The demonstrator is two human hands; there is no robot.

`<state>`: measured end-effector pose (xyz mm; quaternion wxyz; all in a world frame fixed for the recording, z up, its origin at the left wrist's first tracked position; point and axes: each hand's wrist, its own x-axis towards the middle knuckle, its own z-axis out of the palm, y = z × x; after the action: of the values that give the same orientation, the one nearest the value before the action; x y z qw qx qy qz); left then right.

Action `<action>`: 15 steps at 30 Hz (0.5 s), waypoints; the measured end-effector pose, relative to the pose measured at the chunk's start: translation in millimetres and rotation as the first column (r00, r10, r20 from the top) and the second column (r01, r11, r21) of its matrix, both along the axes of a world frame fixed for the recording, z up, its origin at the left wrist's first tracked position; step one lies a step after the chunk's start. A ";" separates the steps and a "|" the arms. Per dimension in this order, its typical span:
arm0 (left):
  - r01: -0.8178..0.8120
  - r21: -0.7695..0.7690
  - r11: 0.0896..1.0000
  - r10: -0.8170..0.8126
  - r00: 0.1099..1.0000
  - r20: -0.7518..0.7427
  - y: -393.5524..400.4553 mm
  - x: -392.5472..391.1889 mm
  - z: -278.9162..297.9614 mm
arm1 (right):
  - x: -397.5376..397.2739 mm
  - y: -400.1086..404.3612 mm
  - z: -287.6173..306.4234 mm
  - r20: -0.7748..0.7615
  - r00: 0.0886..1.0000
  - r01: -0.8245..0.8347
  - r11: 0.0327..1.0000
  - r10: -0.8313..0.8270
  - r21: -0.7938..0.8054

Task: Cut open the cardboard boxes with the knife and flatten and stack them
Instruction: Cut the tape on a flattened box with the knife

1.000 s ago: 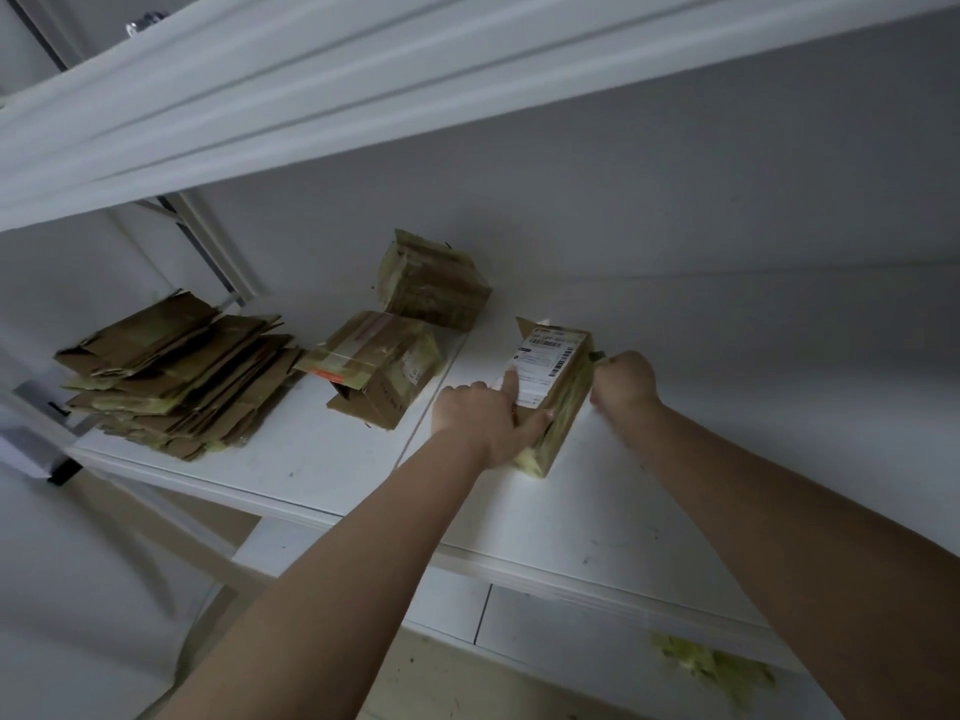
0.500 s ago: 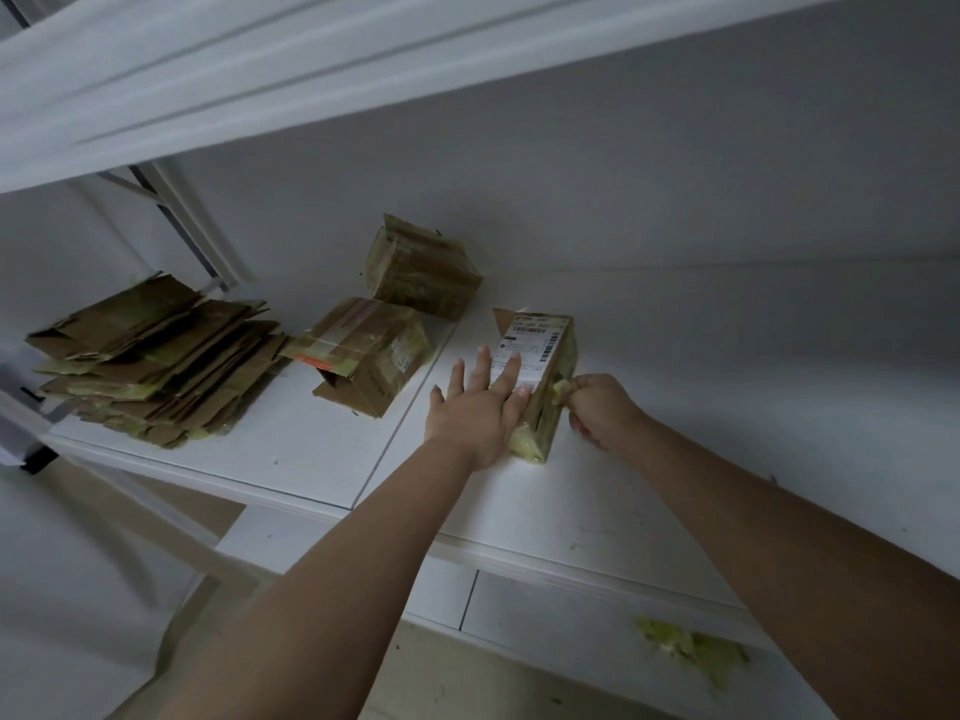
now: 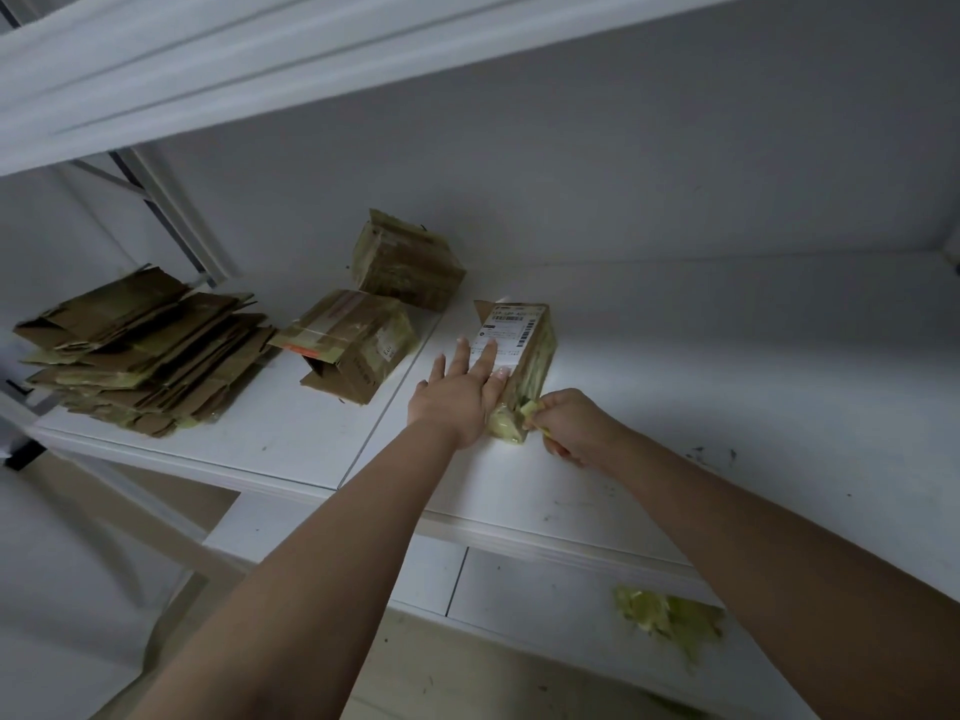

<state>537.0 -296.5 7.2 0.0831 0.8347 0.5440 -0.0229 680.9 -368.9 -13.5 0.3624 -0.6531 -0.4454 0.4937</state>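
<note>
A small cardboard box (image 3: 524,350) with a white shipping label lies on the white shelf (image 3: 649,407). My left hand (image 3: 462,392) presses flat on its label side with straight fingers. My right hand (image 3: 566,423) is at the box's near right corner, fingers curled round a small yellowish thing that touches the taped end; I cannot tell if it is the knife. Two more taped boxes sit to the left: one on its side (image 3: 353,345), one further back (image 3: 405,262). A stack of flattened boxes (image 3: 140,350) lies at the far left.
The shelf above (image 3: 260,70) hangs low over the work area. A wall closes the back. A clump of yellowish tape scraps (image 3: 670,621) lies on the lower shelf near the right arm. The shelf's front edge runs diagonally below my forearms.
My left hand went from gripping the box to pressing flat on it. My right hand slid from the box's far end down its right side to the near corner.
</note>
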 end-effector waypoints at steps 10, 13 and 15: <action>-0.042 0.042 0.998 0.045 0.997 -0.055 -6.4 3.0 6.4 | 6.9 -34.2 -4.5 0.015 0.994 -0.106 0.993 0.105 0.056; -0.033 0.051 0.998 0.039 0.993 -0.114 -7.1 3.2 7.5 | 18.0 -38.2 -14.5 0.245 0.969 -0.087 0.976 0.037 0.200; -0.066 0.066 0.996 0.073 0.993 -0.097 -8.5 3.1 8.4 | 23.2 -42.6 -23.5 0.497 0.867 -0.130 0.950 -0.030 0.284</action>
<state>540.1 -305.0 15.6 0.0303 0.8152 0.5767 -0.0444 704.1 -411.5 -37.0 0.3204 -0.6810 -0.6119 0.2432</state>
